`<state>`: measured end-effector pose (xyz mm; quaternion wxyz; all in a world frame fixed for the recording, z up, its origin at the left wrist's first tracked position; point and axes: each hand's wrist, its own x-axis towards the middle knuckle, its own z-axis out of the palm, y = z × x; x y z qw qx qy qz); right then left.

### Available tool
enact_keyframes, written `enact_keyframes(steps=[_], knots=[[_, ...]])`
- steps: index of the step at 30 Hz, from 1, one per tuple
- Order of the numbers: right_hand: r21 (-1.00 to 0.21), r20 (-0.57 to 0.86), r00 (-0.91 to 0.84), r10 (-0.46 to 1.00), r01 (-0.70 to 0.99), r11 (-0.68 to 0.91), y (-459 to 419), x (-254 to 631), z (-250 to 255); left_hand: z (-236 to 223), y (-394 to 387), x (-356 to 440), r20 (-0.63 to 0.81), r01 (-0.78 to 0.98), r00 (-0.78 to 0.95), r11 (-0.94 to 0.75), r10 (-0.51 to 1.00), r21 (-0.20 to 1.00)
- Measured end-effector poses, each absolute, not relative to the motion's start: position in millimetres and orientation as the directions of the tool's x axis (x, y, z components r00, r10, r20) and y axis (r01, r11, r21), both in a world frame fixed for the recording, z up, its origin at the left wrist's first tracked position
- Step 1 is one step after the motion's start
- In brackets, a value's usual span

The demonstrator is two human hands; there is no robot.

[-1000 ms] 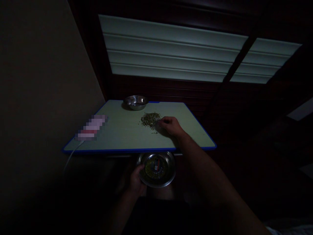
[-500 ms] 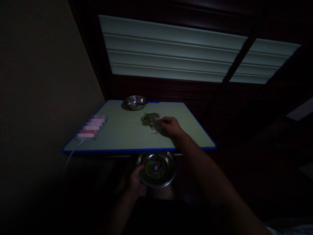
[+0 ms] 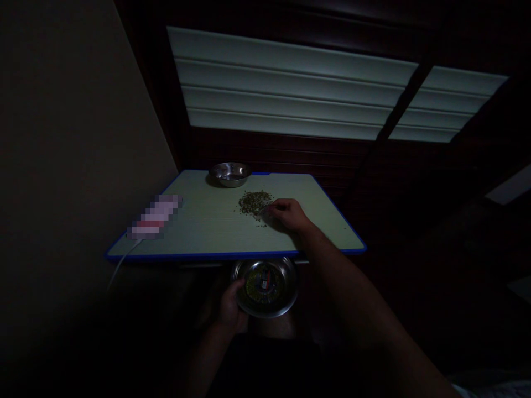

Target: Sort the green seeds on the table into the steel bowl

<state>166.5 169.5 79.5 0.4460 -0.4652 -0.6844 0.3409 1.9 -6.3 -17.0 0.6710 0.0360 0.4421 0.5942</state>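
On the table [image 3: 207, 232]: grains [image 3: 254, 203], small, dull brown-green, loosely heaped. Right hand [image 3: 291, 214] pinches something translucent [image 3: 264, 212]; left hand [image 3: 231, 304] grips bowl [image 3: 287, 299].

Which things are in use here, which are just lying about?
Apparently in use:
left hand, gripping near metal bowl
right hand, at grain pile
table, under the pile

Probably lying about:
far metal bowl, untouched, role unclear
pixelated pink object with white cable

The left hand [image 3: 231, 307] and right hand [image 3: 291, 214] are bare, and so are the left forearm [image 3: 214, 347] and the right forearm [image 3: 352, 276]; dark clothing [image 3: 274, 362] covers the lap (its folds are lost in shadow), and a pale cloth edge [image 3: 461, 391], possibly a sleeve's, borders the right forearm
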Motion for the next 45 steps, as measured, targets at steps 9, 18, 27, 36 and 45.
enact_keyframes(steps=[9,18,27,36,45], knots=[[-0.865,0.301,-0.219,0.928,0.347,0.362,168.6,166.9,78.2,-13.3,-6.5,2.3,-0.571,-0.778,-0.074,0.310,0.818,0.546],[-0.880,0.293,-0.224,0.930,0.318,0.354,170.9,167.6,75.6,-17.8,-6.0,0.9,-0.557,-0.789,-0.075,0.293,0.827,0.540],[-0.888,0.238,-0.355,0.904,0.298,0.351,167.5,168.3,77.8,-11.6,-7.0,3.0,-0.566,-0.777,-0.082,0.303,0.820,0.551],[-0.926,0.164,-0.456,0.875,0.236,0.296,162.7,168.6,81.7,-12.8,-6.4,2.6,-0.570,-0.773,-0.086,0.306,0.817,0.556],[-0.969,0.037,-0.494,0.868,0.196,0.153,156.1,168.3,94.1,-9.2,-6.5,3.4,-0.582,-0.776,-0.086,0.312,0.809,0.548]])
